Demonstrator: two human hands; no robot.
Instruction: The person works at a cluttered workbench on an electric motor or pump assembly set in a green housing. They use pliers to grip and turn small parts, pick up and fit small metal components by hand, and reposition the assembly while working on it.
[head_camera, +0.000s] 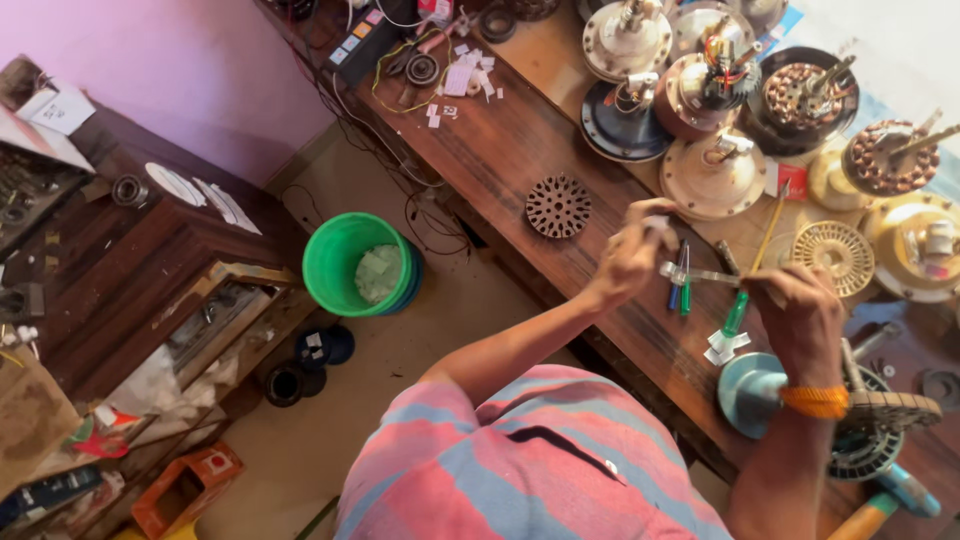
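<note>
Nearest me, my striped shirt (520, 460), then both arms reaching out over the wooden workbench (520, 160). My right hand (800, 315), orange band at the wrist, is closed around a thin yellowish stick (768, 232). My left hand (632, 255) pinches a small pale strip (700, 274) that spans the gap between the hands; I can't tell exactly what it is. Just beyond the hands, screwdrivers (681, 278) with blue and green handles lie on the bench. A dark slotted stator disc (558, 206) sits alone mid-bench with bare wood around it. The bench's near edge drops to open floor, where a green bucket (355, 262) stands. Small white paper bits (468, 78) scatter toward the far end. Fan motor housings (715, 172) crowd the far right side. Left, a cluttered dark wooden cabinet (120, 250) against a pink wall (180, 60).
</note>
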